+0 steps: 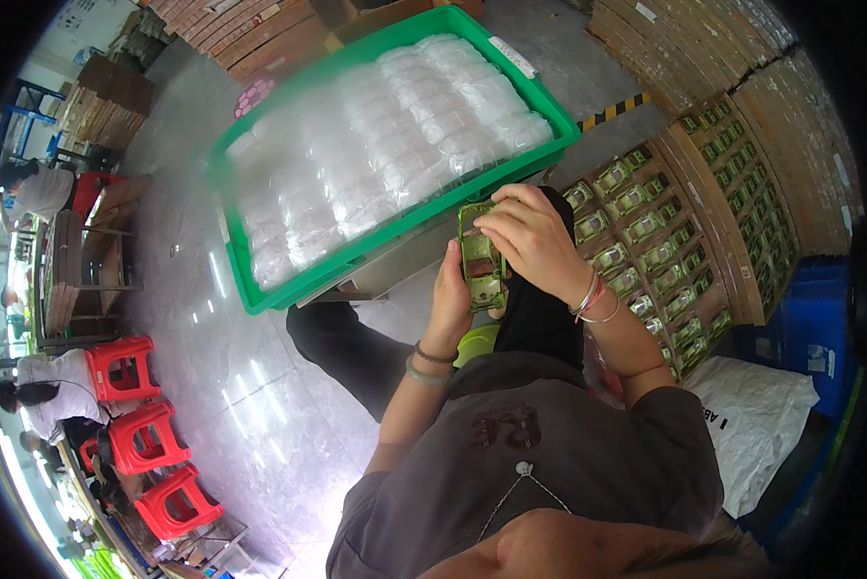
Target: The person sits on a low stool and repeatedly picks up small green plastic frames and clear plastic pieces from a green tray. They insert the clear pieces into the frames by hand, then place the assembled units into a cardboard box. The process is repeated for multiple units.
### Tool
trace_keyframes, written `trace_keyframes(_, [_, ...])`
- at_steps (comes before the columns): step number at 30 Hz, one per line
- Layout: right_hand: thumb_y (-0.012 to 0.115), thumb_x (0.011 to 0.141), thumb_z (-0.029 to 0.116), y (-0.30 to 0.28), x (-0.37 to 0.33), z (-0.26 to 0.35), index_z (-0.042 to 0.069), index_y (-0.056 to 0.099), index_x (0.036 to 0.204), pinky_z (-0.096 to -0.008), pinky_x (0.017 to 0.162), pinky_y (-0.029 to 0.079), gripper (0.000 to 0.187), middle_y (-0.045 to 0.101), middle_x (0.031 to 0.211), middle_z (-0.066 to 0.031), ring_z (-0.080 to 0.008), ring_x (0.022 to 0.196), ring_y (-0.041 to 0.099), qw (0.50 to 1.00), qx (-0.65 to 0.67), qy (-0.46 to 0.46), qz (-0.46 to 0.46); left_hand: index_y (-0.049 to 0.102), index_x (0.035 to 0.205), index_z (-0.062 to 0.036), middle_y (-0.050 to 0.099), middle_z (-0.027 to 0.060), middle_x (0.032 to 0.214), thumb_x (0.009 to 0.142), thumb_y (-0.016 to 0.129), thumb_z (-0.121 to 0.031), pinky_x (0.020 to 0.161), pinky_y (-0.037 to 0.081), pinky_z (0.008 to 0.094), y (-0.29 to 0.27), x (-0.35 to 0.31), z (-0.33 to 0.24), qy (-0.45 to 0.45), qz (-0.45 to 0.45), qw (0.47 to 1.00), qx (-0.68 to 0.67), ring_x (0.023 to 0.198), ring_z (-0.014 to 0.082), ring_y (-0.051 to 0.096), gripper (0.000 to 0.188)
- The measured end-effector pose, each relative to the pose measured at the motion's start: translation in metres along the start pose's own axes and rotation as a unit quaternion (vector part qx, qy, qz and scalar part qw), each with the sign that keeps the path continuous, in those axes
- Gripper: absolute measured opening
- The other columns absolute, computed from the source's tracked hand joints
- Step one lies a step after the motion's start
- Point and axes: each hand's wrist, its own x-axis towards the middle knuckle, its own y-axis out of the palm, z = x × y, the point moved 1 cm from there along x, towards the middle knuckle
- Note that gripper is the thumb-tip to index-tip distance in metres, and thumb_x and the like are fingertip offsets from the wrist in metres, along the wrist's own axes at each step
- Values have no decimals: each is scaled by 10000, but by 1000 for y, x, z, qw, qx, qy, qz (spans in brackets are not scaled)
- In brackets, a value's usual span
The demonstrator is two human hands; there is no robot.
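Observation:
A green, see-through plastic shell (482, 259), long and hollow like a toy car body, is held upright over my lap. My left hand (449, 301) grips its lower left side, with the thumb along the edge. At its upper end, the bent fingers of my right hand (535, 239) are pinched on the rim and hide part of it. Whether a smaller part is between those fingers cannot be made out. Just beyond my hands is a green tray (395, 234) filled with rows of clear plastic bags (376, 145).
Brown boards (680, 159) bearing rows of similar green shells (636, 200) lean at my right. Behind them are blue bins (810, 323) and a white sack (757, 405). Red stools (149, 434) and seated people (57, 386) line the left. Cardboard stacks (245, 39) stand at the back.

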Motion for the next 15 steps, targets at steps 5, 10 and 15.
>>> trace_keyframes(5, [647, 772, 86, 11, -2, -20, 33, 673, 848, -388, 890, 426, 96, 636, 896, -89, -263, 1009, 546, 991, 99, 68, 66, 517, 1131, -23, 633, 153, 860, 992, 262, -482, 560, 543, 321, 2, 0, 0, -41, -25, 998, -40, 686, 234, 657, 543])
trace_keyframes(10, [626, 764, 88, 16, -4, -21, 35, 676, 874, -399, 914, 416, 132, 624, 952, -99, -270, 1044, 532, 999, 28, 20, 42, 532, 1092, -13, 626, 151, 854, 992, 263, -480, 549, 540, 320, 3, 3, 0, -47, -33, 998, -39, 658, 232, 652, 548])
trace_keyframes(15, [609, 726, 58, 28, -11, -7, 28, 648, 891, -403, 909, 429, 172, 546, 1168, -119, -281, 1053, 532, 998, -50, 45, -16, 541, 1075, -4, 621, 143, 857, 994, 263, -472, 539, 531, 311, 3, 3, 0, -34, -44, 998, 0, 663, 213, 644, 550])
